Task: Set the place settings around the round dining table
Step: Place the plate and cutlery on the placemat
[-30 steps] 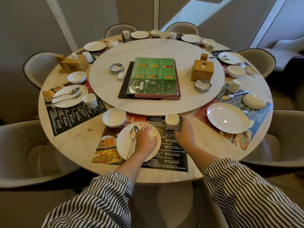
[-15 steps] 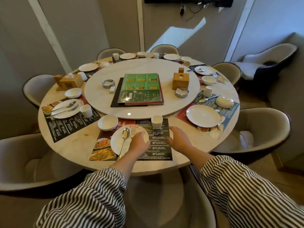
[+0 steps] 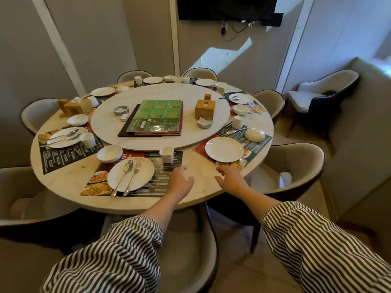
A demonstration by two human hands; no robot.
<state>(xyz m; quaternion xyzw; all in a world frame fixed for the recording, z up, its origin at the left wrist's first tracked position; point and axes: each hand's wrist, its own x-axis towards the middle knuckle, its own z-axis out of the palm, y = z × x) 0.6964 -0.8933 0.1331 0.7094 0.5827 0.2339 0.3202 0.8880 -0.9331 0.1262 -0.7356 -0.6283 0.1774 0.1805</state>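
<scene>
A round marble table (image 3: 63,182) carries printed placemats with white plates, bowls and cups. On the near placemat (image 3: 167,180) a plate (image 3: 143,172) holds a spoon (image 3: 123,176) and a fork (image 3: 133,176); a bowl (image 3: 109,153) and a cup (image 3: 166,154) stand behind it. My left hand (image 3: 181,182) hovers empty over the placemat's right edge, fingers relaxed. Just right of it, above bare table, my right hand (image 3: 229,179) is also empty and relaxed. Further right is a plate (image 3: 224,149) with an upturned bowl (image 3: 255,134), a spoon (image 3: 237,130) and a cup (image 3: 237,122).
A lazy Susan (image 3: 160,115) holds green menus (image 3: 157,117), a wooden box (image 3: 205,108) and metal ashtrays (image 3: 204,122). Another wooden box (image 3: 76,106) sits far left. Grey chairs ring the table; one (image 3: 190,240) is directly below my arms. An armchair (image 3: 317,98) stands at right.
My left hand has come off the near plate and moved right, leaving the spoon and fork on it. My right hand has shifted right too. The view has pulled back from the table.
</scene>
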